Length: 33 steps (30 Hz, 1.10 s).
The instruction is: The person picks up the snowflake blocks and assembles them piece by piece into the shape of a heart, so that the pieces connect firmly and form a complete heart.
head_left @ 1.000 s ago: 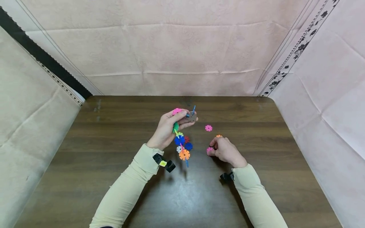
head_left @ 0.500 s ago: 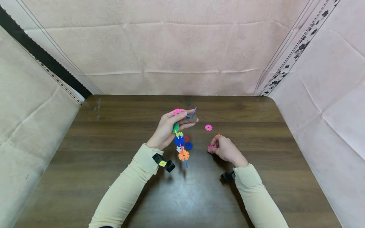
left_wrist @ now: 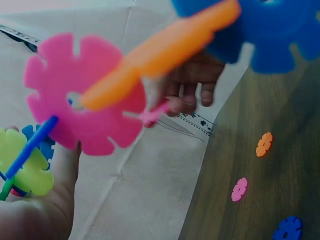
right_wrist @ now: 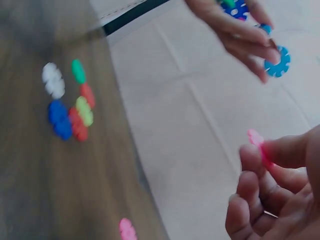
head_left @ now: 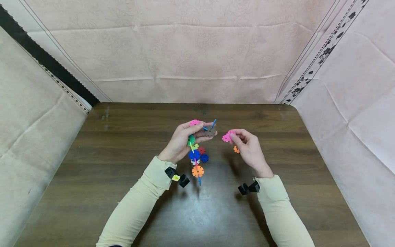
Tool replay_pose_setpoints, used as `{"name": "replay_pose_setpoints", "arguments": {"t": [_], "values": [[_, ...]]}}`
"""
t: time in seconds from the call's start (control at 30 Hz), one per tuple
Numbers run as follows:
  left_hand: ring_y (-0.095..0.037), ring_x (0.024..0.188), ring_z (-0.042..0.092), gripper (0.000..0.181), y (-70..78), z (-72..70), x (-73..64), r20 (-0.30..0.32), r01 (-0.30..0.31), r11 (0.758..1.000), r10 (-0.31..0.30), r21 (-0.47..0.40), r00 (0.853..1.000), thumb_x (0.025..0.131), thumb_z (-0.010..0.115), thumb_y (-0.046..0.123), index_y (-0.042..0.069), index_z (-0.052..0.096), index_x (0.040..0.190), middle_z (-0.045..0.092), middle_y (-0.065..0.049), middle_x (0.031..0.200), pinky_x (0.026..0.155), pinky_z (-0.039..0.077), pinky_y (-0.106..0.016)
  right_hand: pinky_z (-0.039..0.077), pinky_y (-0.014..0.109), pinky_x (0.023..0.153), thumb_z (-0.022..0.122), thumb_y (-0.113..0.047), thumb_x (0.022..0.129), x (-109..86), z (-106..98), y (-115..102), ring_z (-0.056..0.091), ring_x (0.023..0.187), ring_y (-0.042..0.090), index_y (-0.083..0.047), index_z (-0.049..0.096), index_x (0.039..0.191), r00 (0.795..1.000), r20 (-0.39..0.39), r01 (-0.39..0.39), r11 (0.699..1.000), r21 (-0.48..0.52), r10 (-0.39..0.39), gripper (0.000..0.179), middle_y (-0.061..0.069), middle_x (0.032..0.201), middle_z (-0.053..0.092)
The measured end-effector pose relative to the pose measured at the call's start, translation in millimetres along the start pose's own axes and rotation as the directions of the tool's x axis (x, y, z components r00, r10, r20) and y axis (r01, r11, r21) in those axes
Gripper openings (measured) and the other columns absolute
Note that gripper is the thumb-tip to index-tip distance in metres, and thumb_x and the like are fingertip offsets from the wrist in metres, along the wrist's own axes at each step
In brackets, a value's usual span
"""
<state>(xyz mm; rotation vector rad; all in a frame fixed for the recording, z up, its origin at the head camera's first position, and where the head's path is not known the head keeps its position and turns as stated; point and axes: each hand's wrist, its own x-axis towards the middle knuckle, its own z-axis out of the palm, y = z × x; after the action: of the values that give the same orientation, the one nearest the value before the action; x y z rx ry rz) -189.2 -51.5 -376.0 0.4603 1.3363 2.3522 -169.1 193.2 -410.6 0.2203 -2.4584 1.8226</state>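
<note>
Fingertips [right_wrist: 249,156], right hand [head_left: 250,148] | pink disc [right_wrist: 255,137] pinched between them | rim projecting beyond

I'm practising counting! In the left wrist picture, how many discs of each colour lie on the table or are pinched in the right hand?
Pink: 2 (one pinched disc in the right hand, one loose pink disc on the table)
Orange disc: 1
Blue disc: 1
Total: 4

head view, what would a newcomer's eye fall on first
Probably the multicoloured chain of notched flower discs in the left hand, over the wooden table. Next, the pink disc pinched in the right hand, with an orange disc lying nearby on the table.
</note>
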Motion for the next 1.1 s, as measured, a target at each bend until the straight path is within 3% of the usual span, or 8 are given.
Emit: {"name": "replay_pose_setpoints", "arguments": {"t": [0.17,0.43,0.67,0.9,1.1], "values": [[-0.041,0.110,0.061,0.019,-0.6,0.6,-1.3,0.038,0.035,0.999,-0.035,0.004,0.999,0.095,0.062,0.009,-0.003,0.064,0.110,0.064,-0.024,0.120,0.092,0.050,-0.045,0.056,0.023,0.073,0.061,-0.021,0.097,2.3,-1,-16,0.064,0.084,0.015,-0.004,0.064,0.124,0.997,-0.057,0.065,0.992,0.110,-0.059,0.032,0.018,0.097,0.066],[-0.038,0.100,0.067,0.022,-3.1,1.0,-3.0,0.024,0.041,0.995,-0.043,0.096,0.999,0.089,0.067,-0.003,-0.006,0.059,0.109,0.068,-0.023,0.105,0.090,0.051,-0.047,0.053,0.022,0.069,0.061,-0.005,0.095,0.7,2,-57,0.063,0.076,0.015,0.006,0.063,0.119,0.977,-0.124,0.190,0.971,0.142,-0.173,0.026,0.015,0.088,0.067],[-0.039,0.098,0.068,0.023,-2.1,4.2,-4.1,0.053,0.046,0.992,-0.053,0.119,0.997,0.089,0.068,-0.001,-0.008,0.060,0.109,0.069,-0.023,0.103,0.088,0.052,-0.045,0.054,0.022,0.072,0.060,-0.006,0.096,1.8,7,-75,0.062,0.079,0.023,0.006,0.064,0.119,0.978,-0.097,0.197,0.971,0.134,-0.185,0.026,0.015,0.090,0.066],[-0.039,0.097,0.068,0.034,-0.9,5.5,-3.7,0.063,0.051,0.989,-0.060,0.139,0.996,0.088,0.069,-0.001,-0.017,0.054,0.114,0.069,-0.025,0.105,0.089,0.052,-0.047,0.046,0.019,0.059,0.060,-0.008,0.096,6.3,8,-72,0.054,0.072,0.019,0.001,0.066,0.119,0.973,-0.054,0.230,0.968,0.101,-0.226,0.025,0.015,0.090,0.064],[-0.040,0.099,0.067,0.027,-0.6,5.3,-3.9,0.050,0.066,0.989,-0.073,0.130,0.996,0.088,0.070,0.001,-0.010,0.059,0.110,0.068,-0.026,0.106,0.090,0.051,-0.047,0.036,0.021,0.053,0.059,-0.006,0.097,1.1,7,-83,0.047,0.067,0.018,0.002,0.066,0.117,0.972,-0.013,0.236,0.971,0.036,-0.236,0.023,0.017,0.086,0.061]]}}
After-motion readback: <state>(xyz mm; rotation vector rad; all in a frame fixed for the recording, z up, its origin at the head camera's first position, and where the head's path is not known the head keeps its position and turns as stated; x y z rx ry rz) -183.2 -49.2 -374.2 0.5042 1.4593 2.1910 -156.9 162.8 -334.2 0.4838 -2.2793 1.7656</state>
